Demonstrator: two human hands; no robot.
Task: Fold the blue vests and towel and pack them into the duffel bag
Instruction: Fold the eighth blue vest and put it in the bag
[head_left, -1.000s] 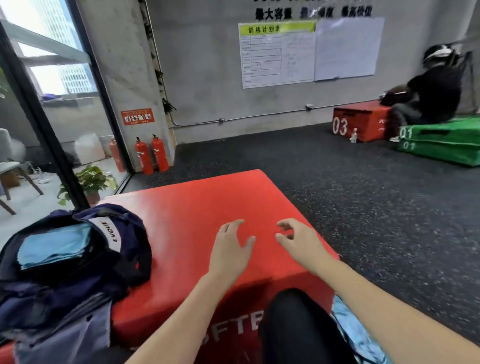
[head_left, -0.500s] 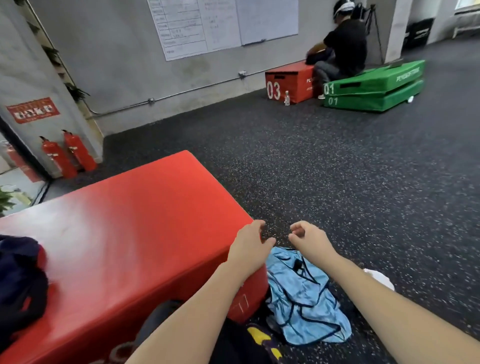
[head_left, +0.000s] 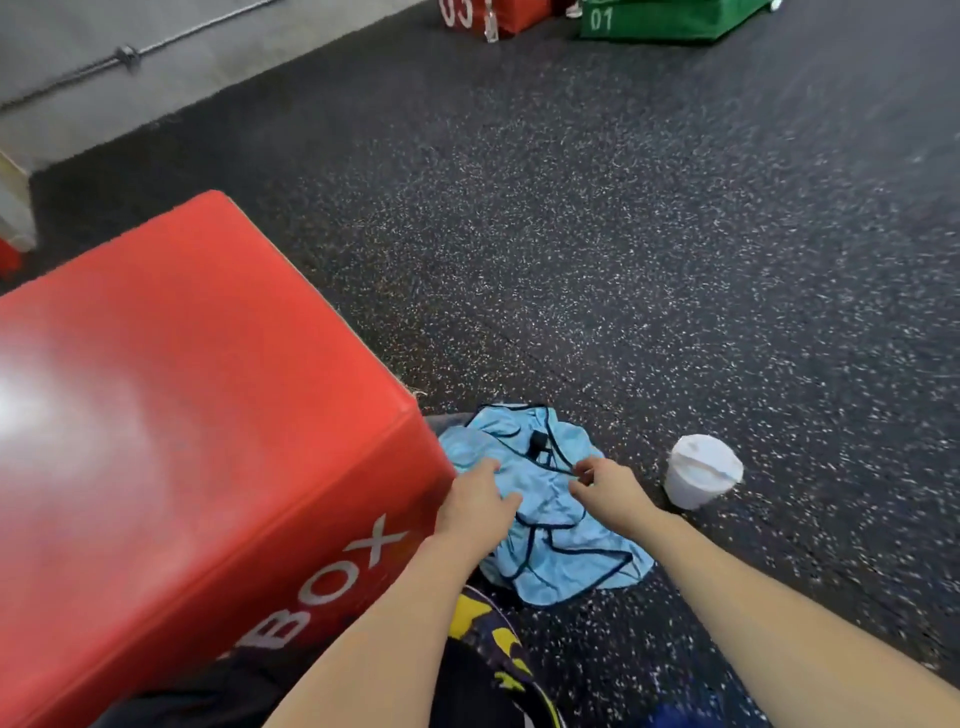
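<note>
A crumpled light blue vest (head_left: 550, 525) with dark trim lies on the speckled floor, right of the red box's near corner. My left hand (head_left: 475, 501) hovers over the vest's left part, fingers relaxed and spread. My right hand (head_left: 605, 491) is over the vest's right side, fingers loosely curled near the dark trim; whether it touches the cloth is unclear. The duffel bag and the towel are out of view.
A big red soft box (head_left: 171, 441) marked "BOX" fills the left. A white lidded cup (head_left: 701, 470) stands on the floor just right of the vest. A red box (head_left: 498, 15) and a green box (head_left: 665, 18) sit far back. My shoe (head_left: 493, 644) is below the vest.
My view swung right and down, from the box top and duffel bag to the floor. Both hands came off the box and lowered onto the blue vest.
</note>
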